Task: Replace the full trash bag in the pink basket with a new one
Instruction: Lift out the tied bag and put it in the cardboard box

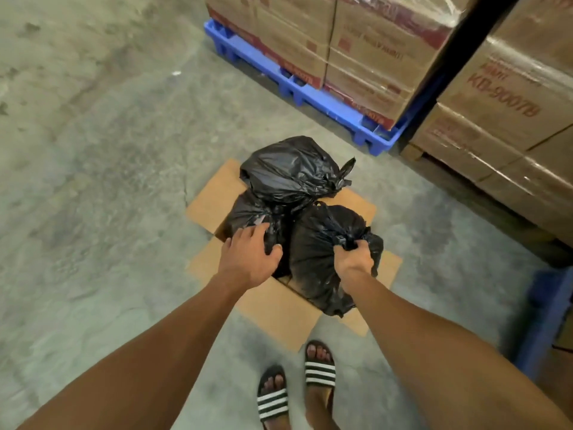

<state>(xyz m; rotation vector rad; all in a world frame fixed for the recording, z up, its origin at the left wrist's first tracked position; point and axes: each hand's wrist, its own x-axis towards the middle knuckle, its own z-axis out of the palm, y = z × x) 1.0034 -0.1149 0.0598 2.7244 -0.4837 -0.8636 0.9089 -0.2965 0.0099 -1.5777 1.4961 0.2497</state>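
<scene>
Three tied black trash bags sit in an open cardboard box on the concrete floor. My right hand is shut on the knotted neck of the nearest full bag, at the box's right side. My left hand rests with fingers spread on the left bag. A third bag lies on top at the back, its knot pointing right. No pink basket is in view.
A blue pallet stacked with wrapped cartons stands behind the box. More wrapped cartons are at the right, and a blue object at the right edge. My feet in striped slides are just before the box.
</scene>
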